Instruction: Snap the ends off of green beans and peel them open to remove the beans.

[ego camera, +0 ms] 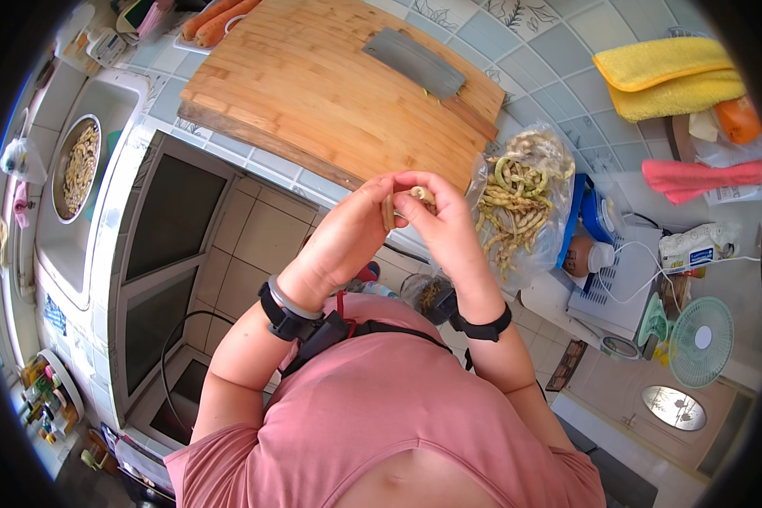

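My left hand (359,219) and my right hand (435,206) meet at the near edge of a wooden cutting board (305,82). Pale bean pod pieces (421,193) show in the fingers of my right hand, and my left fingers pinch a piece of pod (388,213) beside them. Right of the board, a clear plastic bag lies open with many yellow-green bean pods (514,197) in it. A cleaver (416,63) with a wooden handle rests on the board's far right part.
At the left, a metal bowl of bean pieces (79,168) stands in a white sink (60,254). Carrots (219,22) lie behind the board's left corner. Below my right wrist is a clear bag with scraps (428,295). A green fan (701,341) stands at the right.
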Demonstrator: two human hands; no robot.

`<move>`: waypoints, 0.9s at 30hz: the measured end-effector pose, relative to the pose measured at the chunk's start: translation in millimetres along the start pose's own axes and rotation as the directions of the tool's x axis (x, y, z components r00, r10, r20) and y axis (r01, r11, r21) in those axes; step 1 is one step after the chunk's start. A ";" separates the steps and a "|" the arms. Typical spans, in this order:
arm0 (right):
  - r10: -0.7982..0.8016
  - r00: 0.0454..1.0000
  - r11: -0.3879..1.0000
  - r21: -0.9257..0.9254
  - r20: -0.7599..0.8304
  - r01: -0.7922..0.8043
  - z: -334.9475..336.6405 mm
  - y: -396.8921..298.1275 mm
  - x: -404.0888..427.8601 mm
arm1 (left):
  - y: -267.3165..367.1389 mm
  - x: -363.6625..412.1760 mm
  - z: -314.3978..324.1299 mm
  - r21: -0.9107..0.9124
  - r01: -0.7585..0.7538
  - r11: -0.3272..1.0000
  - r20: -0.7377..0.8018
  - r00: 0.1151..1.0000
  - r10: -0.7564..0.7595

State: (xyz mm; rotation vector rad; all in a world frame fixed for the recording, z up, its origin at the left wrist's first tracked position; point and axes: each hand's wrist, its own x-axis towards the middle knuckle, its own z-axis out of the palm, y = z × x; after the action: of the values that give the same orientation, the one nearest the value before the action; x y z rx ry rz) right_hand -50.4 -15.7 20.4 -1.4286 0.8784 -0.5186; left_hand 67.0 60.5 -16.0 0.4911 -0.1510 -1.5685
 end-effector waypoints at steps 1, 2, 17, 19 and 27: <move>0.025 0.999 1.000 0.009 0.033 -0.026 1.4 1.4 -0.9 | -2.8 -0.3 -1.8 -0.009 -0.008 1.000 0.007 1.000 0.008; 0.020 1.000 1.000 0.013 0.010 -0.021 0.4 3.0 -1.8 | -4.1 -0.7 -2.4 -0.018 -0.015 1.000 0.013 1.000 0.016; 0.012 0.995 0.995 -0.100 -0.101 -0.022 -1.9 1.0 -1.7 | 1.2 -3.5 -3.3 0.503 -0.073 0.861 -0.156 0.972 0.174; -0.054 0.990 0.990 -0.139 -0.131 0.035 3.7 0.1 -3.7 | -0.2 -2.7 -1.2 0.496 -0.079 0.865 -0.185 0.963 0.194; -0.194 0.964 0.963 -0.224 -0.180 0.152 13.3 3.7 -1.2 | 0.8 -1.7 -0.5 0.453 -0.085 0.888 -0.237 0.948 0.212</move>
State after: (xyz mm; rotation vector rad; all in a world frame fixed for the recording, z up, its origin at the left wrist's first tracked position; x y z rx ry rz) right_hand -41.5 -6.1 16.0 -1.6766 0.9947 -0.7305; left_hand 67.9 62.2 -15.8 1.0287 -0.3204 -1.2924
